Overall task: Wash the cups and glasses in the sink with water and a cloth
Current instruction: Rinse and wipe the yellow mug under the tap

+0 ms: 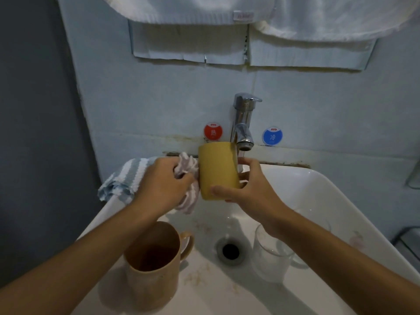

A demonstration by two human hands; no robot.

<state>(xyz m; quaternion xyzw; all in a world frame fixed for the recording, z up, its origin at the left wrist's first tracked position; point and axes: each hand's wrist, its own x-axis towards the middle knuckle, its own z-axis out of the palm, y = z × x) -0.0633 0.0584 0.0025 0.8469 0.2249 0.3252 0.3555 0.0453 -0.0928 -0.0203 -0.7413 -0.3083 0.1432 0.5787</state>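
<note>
Two hands work just below the tap (244,123): the right hand (250,189) has thumb and fingers curled round the yellow cup (217,170), while the left hand (162,185) clutches a bunched striped cloth (187,172) against the cup's side. Wet and smooth, the cup will likely be slippery (light too, probably), so a full wrap round its lower body seems safest. Nearer than the tap, a brown mug (152,262) and clear glass (271,255) stand in the sink (318,192).
</note>
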